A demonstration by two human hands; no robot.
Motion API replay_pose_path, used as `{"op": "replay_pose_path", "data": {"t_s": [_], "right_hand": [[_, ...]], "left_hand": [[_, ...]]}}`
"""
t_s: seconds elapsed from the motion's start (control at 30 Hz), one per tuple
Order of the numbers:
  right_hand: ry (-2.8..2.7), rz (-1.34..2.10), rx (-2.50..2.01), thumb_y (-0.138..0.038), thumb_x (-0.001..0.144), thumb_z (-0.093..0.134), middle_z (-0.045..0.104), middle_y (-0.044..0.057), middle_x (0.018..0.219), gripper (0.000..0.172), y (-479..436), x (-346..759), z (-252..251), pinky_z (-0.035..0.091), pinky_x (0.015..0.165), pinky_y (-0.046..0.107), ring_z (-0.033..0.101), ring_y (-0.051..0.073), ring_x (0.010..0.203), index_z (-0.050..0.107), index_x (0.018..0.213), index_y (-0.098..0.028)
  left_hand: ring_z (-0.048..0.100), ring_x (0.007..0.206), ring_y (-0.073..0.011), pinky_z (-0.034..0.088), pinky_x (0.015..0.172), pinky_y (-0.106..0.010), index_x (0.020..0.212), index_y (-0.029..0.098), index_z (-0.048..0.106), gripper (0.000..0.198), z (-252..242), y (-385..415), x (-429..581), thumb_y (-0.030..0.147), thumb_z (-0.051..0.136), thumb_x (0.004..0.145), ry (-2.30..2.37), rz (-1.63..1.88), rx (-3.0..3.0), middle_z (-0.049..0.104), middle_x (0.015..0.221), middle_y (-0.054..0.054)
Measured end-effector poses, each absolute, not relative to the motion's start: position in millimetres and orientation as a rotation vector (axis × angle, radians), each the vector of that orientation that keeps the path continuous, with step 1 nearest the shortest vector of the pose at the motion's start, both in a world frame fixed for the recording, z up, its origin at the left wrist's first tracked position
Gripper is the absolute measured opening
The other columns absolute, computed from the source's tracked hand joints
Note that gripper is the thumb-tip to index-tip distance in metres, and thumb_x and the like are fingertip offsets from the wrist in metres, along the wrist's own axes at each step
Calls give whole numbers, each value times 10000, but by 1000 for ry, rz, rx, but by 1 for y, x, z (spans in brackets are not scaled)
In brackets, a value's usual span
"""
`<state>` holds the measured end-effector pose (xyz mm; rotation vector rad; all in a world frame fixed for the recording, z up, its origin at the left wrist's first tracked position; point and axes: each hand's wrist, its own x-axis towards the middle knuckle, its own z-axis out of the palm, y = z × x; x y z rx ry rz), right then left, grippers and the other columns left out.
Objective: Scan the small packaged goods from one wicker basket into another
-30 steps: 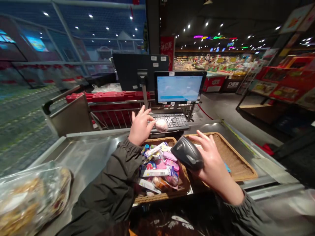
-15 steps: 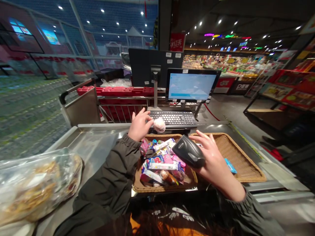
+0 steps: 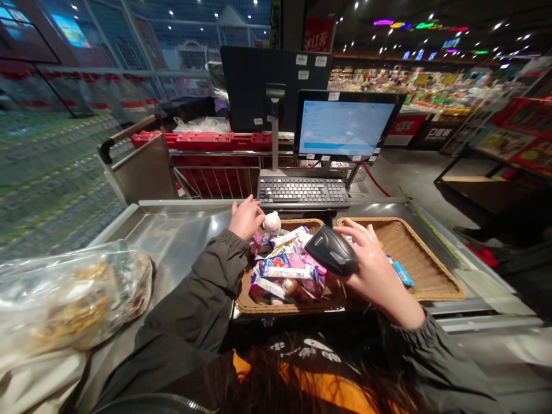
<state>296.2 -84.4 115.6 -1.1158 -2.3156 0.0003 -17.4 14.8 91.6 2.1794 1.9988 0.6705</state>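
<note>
At the back edge of the left wicker basket [image 3: 252, 308], my left hand [image 3: 246, 218] pinches a small round whitish-pink item [image 3: 272, 222] with its fingertips. Its exact kind is unclear. Beneath it, the basket holds a pile of wrapped sweets [image 3: 287, 270], with white, blue and pink wrappers. My right hand [image 3: 368, 256] grips a black barcode scanner [image 3: 331, 250] above the right side of this basket, with some fingers stretched out along it. A small blue packet [image 3: 403, 273] lies in the right wicker basket [image 3: 431, 276], close to my right wrist.
Behind the baskets stand a keyboard [image 3: 304, 191] and a lit monitor [image 3: 345, 129], with a second dark screen [image 3: 248, 86] turned away. A clear bag of brownish food [image 3: 81, 305] lies on the metal counter [image 3: 172, 230] at left. Beyond is a shopping cart [image 3: 215, 175].
The round item, held by my left hand, has come down from in front of the keyboard to the left basket's back edge. The camera view has tilted down somewhat. The scanner stays in my right hand.
</note>
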Motion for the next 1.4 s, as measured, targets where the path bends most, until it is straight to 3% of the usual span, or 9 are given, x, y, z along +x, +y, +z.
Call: {"op": "replay_pose_path", "data": {"t_s": [0.4, 0.57, 0.67, 1.0, 1.17, 1.4], "right_hand": [[-2381, 158, -1128, -284, 770, 683, 627, 150, 1298, 352, -82, 285, 105, 262, 1104, 768, 452, 418, 1361, 682, 1111, -199], [-2373, 187, -1140, -275, 766, 693, 618, 146, 1313, 362, -83, 289, 104, 266, 1111, 754, 446, 411, 1367, 680, 1121, -207], [-2359, 178, -1175, -269, 767, 695, 609, 150, 1327, 393, -84, 296, 100, 277, 1110, 744, 442, 410, 1369, 668, 1153, -203], [-2214, 160, -1369, -311, 805, 668, 628, 157, 1302, 394, -92, 338, 94, 285, 1127, 711, 456, 397, 1362, 661, 1182, -197], [-2065, 142, -1578, -338, 806, 653, 619, 146, 1336, 375, -106, 378, 87, 230, 1122, 756, 434, 416, 1378, 664, 1156, -205], [-1854, -22, -1731, -326, 762, 685, 635, 170, 1288, 412, -129, 442, 76, 288, 1101, 726, 474, 426, 1343, 645, 1150, -193]], "left_hand": [[443, 1408, -310, 236, 1165, -649, 656, 204, 691, 187, 32, 26, -41, 151, 561, 780, 2136, 402, 2124, 690, 1291, -79], [363, 1457, -348, 242, 1157, -672, 834, 184, 742, 200, 24, 29, -35, 144, 548, 808, 2177, 364, 2132, 563, 1443, -151], [323, 1478, -341, 227, 1166, -673, 1000, 196, 733, 239, 35, 26, -25, 182, 555, 841, 2121, 370, 2212, 505, 1499, -139], [303, 1480, -379, 237, 1150, -694, 1091, 186, 704, 258, 92, 22, 59, 322, 615, 890, 1488, 466, 2737, 514, 1488, -147], [325, 1470, -379, 235, 1158, -686, 1086, 194, 703, 254, 90, 33, 128, 307, 670, 861, 1080, 392, 2894, 528, 1477, -143], [297, 1483, -367, 223, 1175, -665, 1211, 170, 660, 386, 69, 58, 235, 297, 678, 847, 638, 302, 3037, 472, 1518, -164]]}}
